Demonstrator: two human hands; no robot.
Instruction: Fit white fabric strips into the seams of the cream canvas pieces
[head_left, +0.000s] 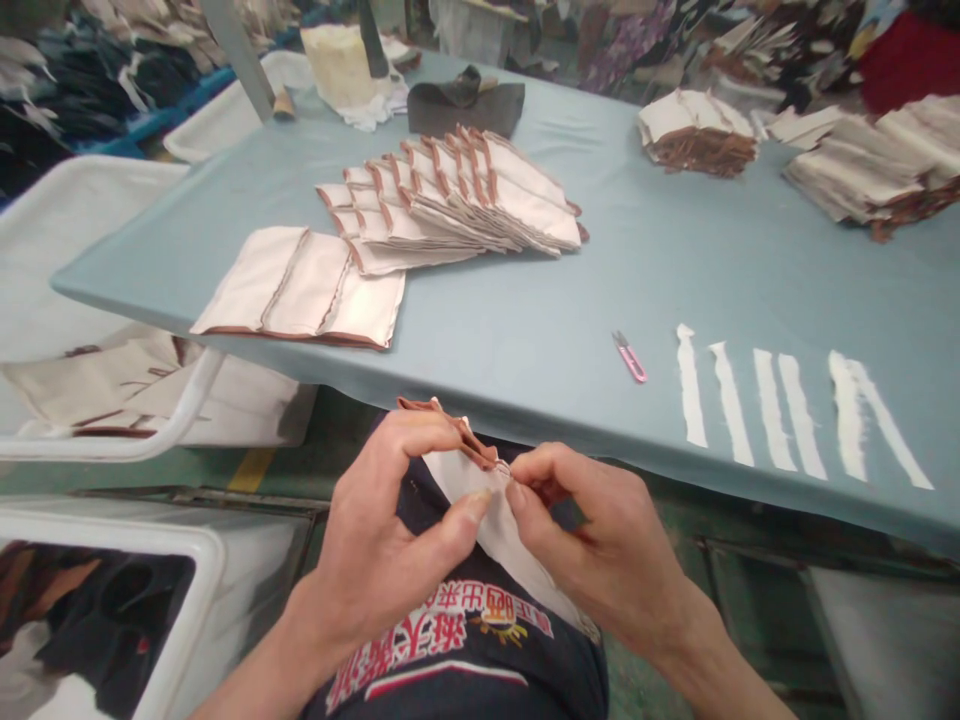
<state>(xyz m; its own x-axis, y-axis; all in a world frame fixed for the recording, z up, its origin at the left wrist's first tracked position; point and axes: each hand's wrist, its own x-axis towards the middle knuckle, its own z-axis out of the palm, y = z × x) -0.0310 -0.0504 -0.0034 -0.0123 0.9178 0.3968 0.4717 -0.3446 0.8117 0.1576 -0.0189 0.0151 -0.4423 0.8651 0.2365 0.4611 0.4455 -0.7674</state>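
Left hand (394, 510) holds, right hand (600, 545) pinches a brown-trimmed cloth (508, 540), kinda half-hidden by both; pink thread snips (631, 359) lie beyond.

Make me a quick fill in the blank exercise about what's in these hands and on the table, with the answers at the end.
1. The left hand and the right hand hold cream fabric with a ____ edge.
2. The small snips lying on the table have ____ handles.
3. In the picture, the snips lie to the ____ of the white strips.
4. The hand nearer to the snips is the ____ one.

Missing words: brown; pink; left; right.
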